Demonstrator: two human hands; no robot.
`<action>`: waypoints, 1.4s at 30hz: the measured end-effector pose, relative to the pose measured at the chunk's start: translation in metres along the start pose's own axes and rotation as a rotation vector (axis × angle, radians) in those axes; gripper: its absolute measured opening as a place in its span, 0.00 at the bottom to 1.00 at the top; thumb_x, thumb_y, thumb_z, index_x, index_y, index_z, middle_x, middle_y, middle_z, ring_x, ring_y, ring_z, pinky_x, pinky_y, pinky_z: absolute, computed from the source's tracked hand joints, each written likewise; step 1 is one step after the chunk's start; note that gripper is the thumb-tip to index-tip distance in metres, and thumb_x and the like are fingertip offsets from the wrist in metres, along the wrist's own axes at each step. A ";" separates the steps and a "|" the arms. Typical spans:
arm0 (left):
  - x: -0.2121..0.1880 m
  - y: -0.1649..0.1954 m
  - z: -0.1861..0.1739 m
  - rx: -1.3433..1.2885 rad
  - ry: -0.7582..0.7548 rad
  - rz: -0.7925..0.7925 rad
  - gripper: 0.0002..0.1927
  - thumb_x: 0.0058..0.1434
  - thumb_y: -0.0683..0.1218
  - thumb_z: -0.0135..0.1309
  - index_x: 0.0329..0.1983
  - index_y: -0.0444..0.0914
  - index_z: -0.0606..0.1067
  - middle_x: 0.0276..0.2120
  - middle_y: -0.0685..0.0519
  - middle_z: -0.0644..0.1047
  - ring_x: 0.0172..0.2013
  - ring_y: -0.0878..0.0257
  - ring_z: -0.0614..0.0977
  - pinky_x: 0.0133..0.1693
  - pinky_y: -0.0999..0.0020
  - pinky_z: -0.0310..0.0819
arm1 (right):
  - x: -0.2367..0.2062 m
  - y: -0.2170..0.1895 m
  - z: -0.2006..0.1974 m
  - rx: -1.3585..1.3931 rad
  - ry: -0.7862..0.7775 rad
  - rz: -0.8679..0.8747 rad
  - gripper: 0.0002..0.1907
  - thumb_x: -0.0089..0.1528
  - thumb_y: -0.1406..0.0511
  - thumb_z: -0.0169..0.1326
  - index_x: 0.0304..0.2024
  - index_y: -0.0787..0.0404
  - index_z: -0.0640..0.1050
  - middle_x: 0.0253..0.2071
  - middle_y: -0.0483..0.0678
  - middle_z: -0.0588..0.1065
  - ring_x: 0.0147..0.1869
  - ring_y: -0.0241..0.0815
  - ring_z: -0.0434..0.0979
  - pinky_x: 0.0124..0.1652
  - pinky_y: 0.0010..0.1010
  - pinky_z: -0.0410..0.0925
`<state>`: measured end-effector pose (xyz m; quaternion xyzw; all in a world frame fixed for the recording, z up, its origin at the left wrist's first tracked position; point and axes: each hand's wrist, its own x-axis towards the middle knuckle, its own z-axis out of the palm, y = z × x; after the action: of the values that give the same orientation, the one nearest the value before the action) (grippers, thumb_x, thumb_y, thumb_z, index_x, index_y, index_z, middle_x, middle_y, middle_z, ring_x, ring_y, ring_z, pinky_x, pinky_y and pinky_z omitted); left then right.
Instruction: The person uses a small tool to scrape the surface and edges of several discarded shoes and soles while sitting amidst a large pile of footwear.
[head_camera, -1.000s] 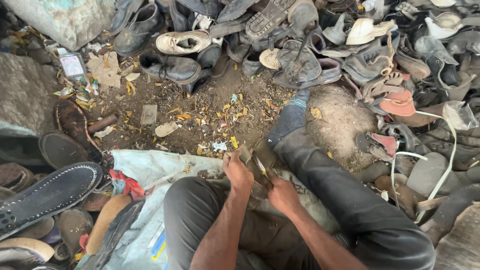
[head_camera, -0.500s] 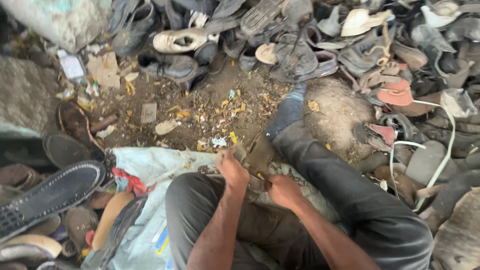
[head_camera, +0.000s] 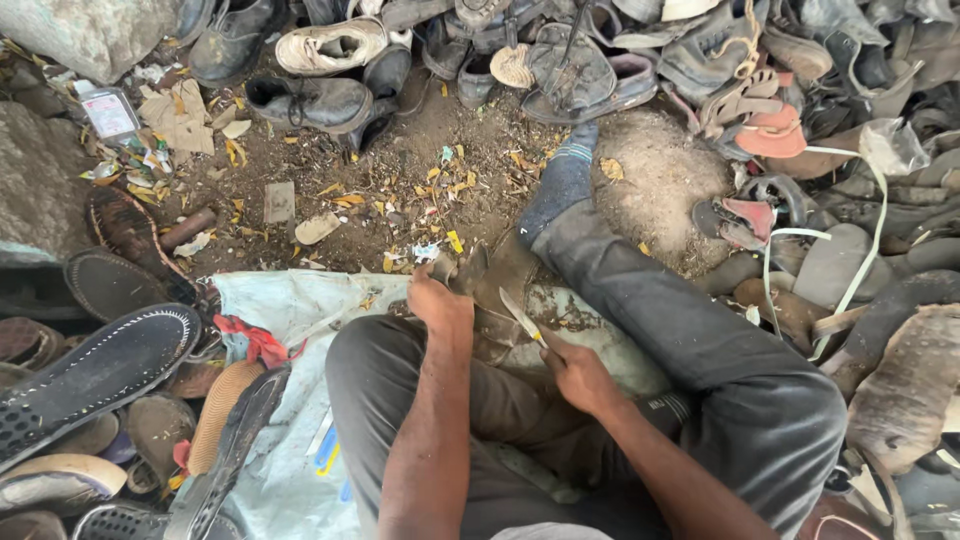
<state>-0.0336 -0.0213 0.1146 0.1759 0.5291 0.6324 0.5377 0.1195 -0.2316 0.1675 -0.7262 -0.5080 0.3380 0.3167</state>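
I sit on the ground with my legs folded over a pale sack (head_camera: 290, 310). My left hand (head_camera: 440, 305) grips the top edge of a worn brown shoe piece (head_camera: 500, 290) that rests between my legs. My right hand (head_camera: 580, 375) holds a small knife (head_camera: 522, 317), its blade lying against the brown piece just right of my left hand. My right leg in dark trousers (head_camera: 700, 340) stretches forward, ending in a blue sock (head_camera: 562, 185).
Piles of old shoes and sandals ring me: a white shoe (head_camera: 330, 45) and black shoe (head_camera: 310, 100) at the back, black soles (head_camera: 90, 375) at left, straps and sandals (head_camera: 770, 130) at right. Littered dirt (head_camera: 380, 190) lies ahead, a rock (head_camera: 35, 180) far left.
My left hand has shifted a little on the brown piece and the knife blade now lies against it; the view has tilted slightly. My legs have stayed put.
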 end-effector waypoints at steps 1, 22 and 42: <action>0.003 -0.002 0.002 -0.529 0.063 -0.428 0.06 0.61 0.40 0.50 0.30 0.32 0.74 0.29 0.48 0.76 0.31 0.54 0.79 0.36 0.54 0.81 | -0.006 -0.003 -0.002 -0.050 0.021 -0.029 0.23 0.65 0.62 0.54 0.63 0.56 0.74 0.43 0.64 0.79 0.48 0.59 0.84 0.46 0.41 0.73; 0.033 -0.005 -0.023 0.931 0.001 0.293 0.24 0.44 0.53 0.72 0.41 0.38 0.79 0.37 0.53 0.83 0.34 0.57 0.87 0.37 0.63 0.81 | -0.071 -0.011 0.004 -0.292 0.051 -0.207 0.24 0.62 0.61 0.55 0.62 0.51 0.74 0.46 0.59 0.80 0.37 0.61 0.82 0.35 0.48 0.73; 0.028 0.048 0.013 -0.352 0.167 -0.433 0.05 0.56 0.38 0.52 0.31 0.28 0.74 0.30 0.43 0.78 0.27 0.49 0.80 0.29 0.49 0.82 | 0.113 -0.024 0.048 -0.494 -0.252 0.192 0.12 0.57 0.65 0.52 0.39 0.62 0.83 0.40 0.63 0.79 0.47 0.65 0.80 0.44 0.53 0.72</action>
<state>-0.0571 0.0154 0.1509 -0.0900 0.4790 0.5972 0.6371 0.0969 -0.1122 0.1400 -0.7784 -0.5390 0.3201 0.0313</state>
